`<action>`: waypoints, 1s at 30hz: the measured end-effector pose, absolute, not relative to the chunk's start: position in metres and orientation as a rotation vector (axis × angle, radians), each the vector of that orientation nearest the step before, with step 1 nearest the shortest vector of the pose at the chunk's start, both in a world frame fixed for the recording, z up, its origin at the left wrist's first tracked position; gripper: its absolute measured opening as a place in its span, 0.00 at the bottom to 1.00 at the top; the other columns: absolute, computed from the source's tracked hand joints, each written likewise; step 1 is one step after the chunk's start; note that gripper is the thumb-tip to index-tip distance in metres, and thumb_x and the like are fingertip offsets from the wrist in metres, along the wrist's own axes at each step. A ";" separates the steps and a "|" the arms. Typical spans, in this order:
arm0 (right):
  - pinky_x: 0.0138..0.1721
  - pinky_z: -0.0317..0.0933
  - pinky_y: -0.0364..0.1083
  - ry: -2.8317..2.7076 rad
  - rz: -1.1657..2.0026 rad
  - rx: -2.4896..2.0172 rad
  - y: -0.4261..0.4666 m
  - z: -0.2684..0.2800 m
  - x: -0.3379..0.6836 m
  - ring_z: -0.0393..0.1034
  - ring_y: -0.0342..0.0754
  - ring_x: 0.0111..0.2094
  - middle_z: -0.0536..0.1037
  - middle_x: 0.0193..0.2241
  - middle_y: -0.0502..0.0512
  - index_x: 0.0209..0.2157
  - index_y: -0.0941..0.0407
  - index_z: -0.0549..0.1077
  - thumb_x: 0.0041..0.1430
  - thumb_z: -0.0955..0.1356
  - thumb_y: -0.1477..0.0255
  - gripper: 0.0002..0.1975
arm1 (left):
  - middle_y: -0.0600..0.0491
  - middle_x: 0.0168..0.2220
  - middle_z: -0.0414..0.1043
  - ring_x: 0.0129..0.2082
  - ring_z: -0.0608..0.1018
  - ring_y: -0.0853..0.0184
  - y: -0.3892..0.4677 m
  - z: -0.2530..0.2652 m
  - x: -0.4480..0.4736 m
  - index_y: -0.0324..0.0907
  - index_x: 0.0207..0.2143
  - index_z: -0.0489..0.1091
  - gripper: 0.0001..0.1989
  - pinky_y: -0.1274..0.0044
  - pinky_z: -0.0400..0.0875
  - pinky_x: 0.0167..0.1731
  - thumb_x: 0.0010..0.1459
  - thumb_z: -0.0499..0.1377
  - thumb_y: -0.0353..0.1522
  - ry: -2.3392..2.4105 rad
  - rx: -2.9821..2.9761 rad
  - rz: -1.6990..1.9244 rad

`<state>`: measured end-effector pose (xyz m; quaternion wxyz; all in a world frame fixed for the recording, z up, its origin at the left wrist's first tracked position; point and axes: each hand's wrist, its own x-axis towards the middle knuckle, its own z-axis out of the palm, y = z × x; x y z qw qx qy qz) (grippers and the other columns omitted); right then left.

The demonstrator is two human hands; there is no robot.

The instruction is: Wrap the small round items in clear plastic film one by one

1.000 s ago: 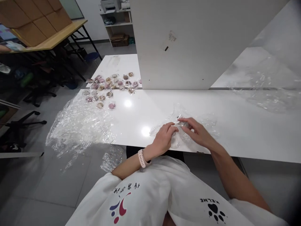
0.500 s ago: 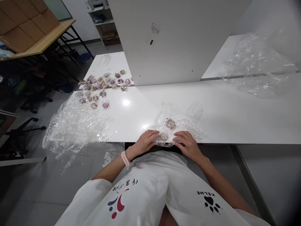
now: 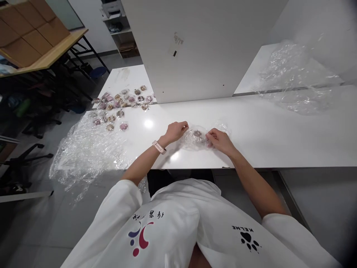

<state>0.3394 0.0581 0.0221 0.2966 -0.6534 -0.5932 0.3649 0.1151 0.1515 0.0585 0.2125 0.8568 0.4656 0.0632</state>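
Observation:
Above the white table, a crumpled sheet of clear plastic film (image 3: 191, 142) stretches between my two hands. My left hand (image 3: 177, 131), with a pale pink watch on its wrist, pinches the film's left side. On the right side, my right hand (image 3: 219, 140) has its thumb and fingers closed on the plastic. A round brown-and-white piece (image 3: 197, 134) shows through the film in the middle. Something pinkish is partly visible by my right fingertips, too small to name. Whether the pieces lie under or inside the film I cannot tell.
Several small wrapped round pieces (image 3: 124, 126), brown and pink, are scattered at the table's left. A heap of clear plastic (image 3: 86, 145) hangs over the left edge. More clear plastic (image 3: 295, 70) lies at the right. A tall white panel (image 3: 200, 48) stands behind the table.
Both hands have moved away from the table's front edge, farther onto the table. The film has been lifted and folded over the brown piece, which was uncovered before.

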 end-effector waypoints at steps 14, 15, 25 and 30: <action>0.55 0.59 0.57 -1.971 0.554 -1.418 0.032 -0.006 0.346 0.64 0.56 0.54 0.72 0.54 0.58 0.55 0.51 0.71 0.63 0.65 0.54 0.24 | 0.42 0.59 0.68 0.60 0.69 0.56 0.093 0.012 0.117 0.42 0.58 0.62 0.25 0.60 0.62 0.59 0.57 0.60 0.27 0.882 2.490 0.559; 0.54 0.58 0.58 -1.988 0.534 -1.437 0.032 -0.008 0.345 0.65 0.56 0.52 0.73 0.53 0.58 0.54 0.51 0.71 0.62 0.65 0.54 0.24 | 0.44 0.55 0.72 0.56 0.72 0.58 0.096 0.012 0.117 0.42 0.55 0.64 0.23 0.62 0.65 0.57 0.57 0.57 0.23 0.926 2.453 0.537; 0.32 0.56 0.46 -1.750 0.779 -1.883 0.074 0.020 0.341 0.70 0.48 0.30 0.78 0.27 0.51 0.34 0.53 0.76 0.61 0.64 0.50 0.21 | 0.48 0.37 0.77 0.33 0.77 0.63 0.156 0.050 0.126 0.40 0.40 0.72 0.12 0.73 0.69 0.34 0.59 0.63 0.39 1.212 1.953 0.213; 0.33 0.56 0.47 -1.684 0.509 -2.046 0.088 0.018 0.338 0.70 0.52 0.34 0.78 0.32 0.54 0.34 0.53 0.74 0.57 0.67 0.50 0.20 | 0.42 0.48 0.74 0.50 0.73 0.53 0.147 0.048 0.135 0.40 0.45 0.69 0.12 0.61 0.68 0.48 0.58 0.62 0.32 1.500 2.316 0.395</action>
